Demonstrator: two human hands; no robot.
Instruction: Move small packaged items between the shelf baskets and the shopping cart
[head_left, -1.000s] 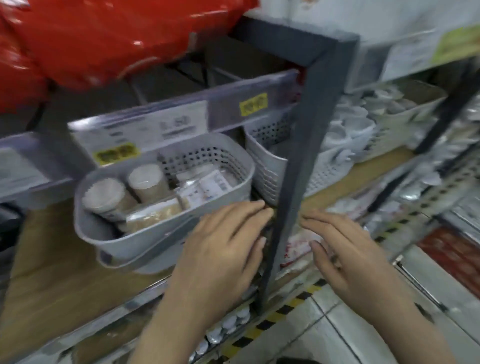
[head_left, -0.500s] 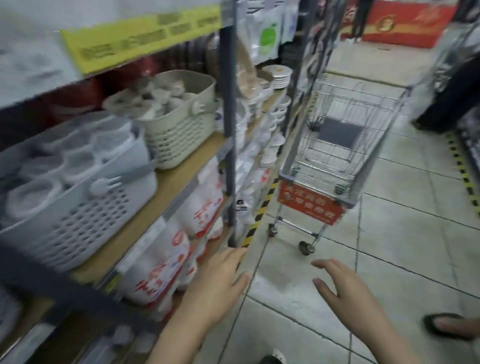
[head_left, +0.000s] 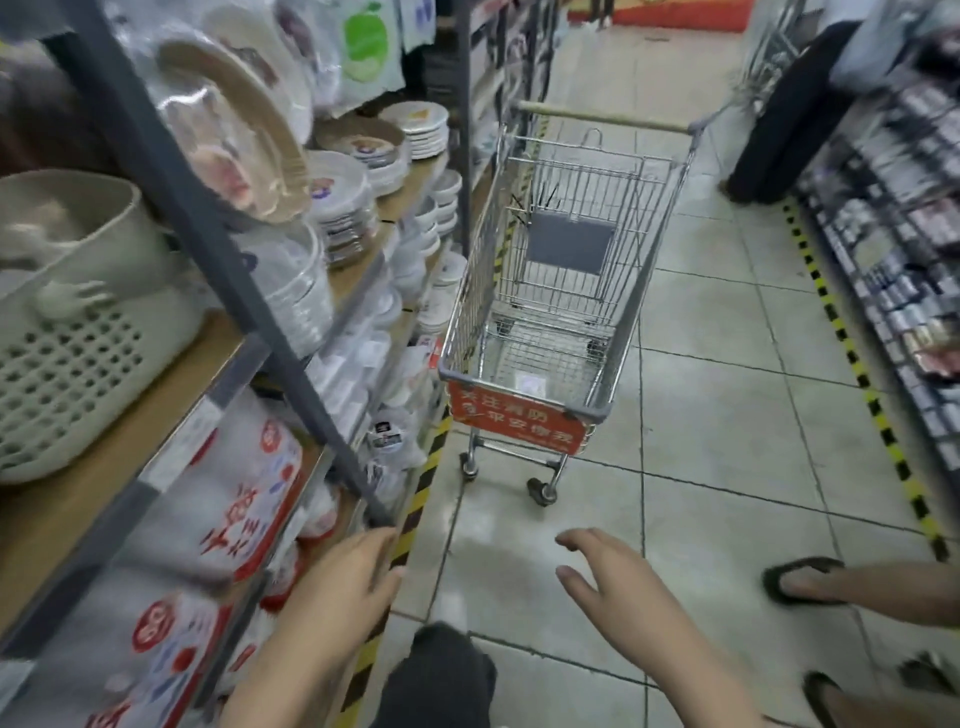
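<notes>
Head view: both hands, left hand (head_left: 337, 577) and right hand (head_left: 618, 587), hang open and hold nothing. Shopping cart (head_left: 550, 291) stands well ahead on wheels; a hasty drop could nudge it into the stacked plates (head_left: 343, 208).

We see shopping cart (head_left: 561, 291) in aisle, on floor. Shelf (head_left: 171, 395) left of cart; basket (head_left: 78, 364) on shelf, plate stacks (head_left: 353, 208) between basket and cart. Second shelf rack (head_left: 904, 260) right of cart. Our hands nearer than cart: left hand (head_left: 343, 587), right hand (head_left: 618, 587).
</notes>
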